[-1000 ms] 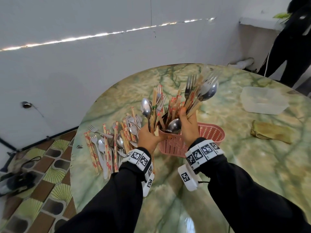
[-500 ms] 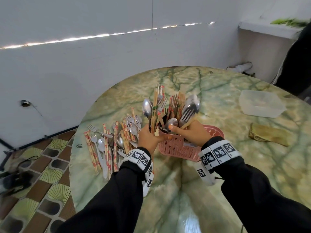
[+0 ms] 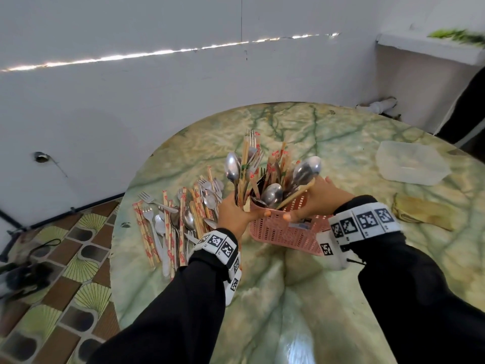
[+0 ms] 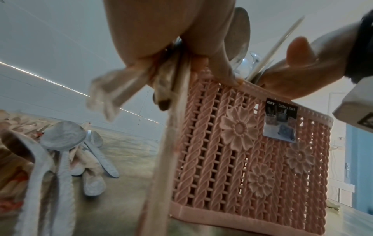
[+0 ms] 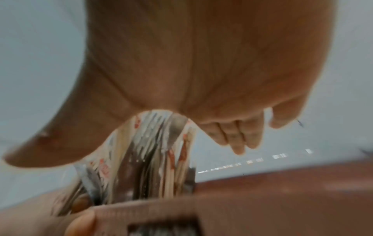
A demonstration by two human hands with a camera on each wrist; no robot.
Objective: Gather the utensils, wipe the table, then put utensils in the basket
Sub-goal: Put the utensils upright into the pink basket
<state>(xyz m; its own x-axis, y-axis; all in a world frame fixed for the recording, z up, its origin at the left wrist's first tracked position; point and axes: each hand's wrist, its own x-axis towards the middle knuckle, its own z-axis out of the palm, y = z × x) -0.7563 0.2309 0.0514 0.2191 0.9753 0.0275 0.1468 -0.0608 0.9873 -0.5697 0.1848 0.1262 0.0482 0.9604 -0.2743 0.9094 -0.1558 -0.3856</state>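
Marble table (image 3: pixel 328 298): carrying pink cutlery basket (image 3: pixel 286 232), utensils standing upright inside. Loose utensil pile (image 3: pixel 173 216) lying left, handles toward the person, nearer left hand (image 3: pixel 233 214), gripping a bundle. Right hand (image 3: pixel 322 198) spreading over basket.

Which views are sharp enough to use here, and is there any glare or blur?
Head view: mostly sharp, glare on the table, streaked plant top right. Left wrist: basket crisp, held utensils smeared. Right wrist: heavy motion blur over right hand.
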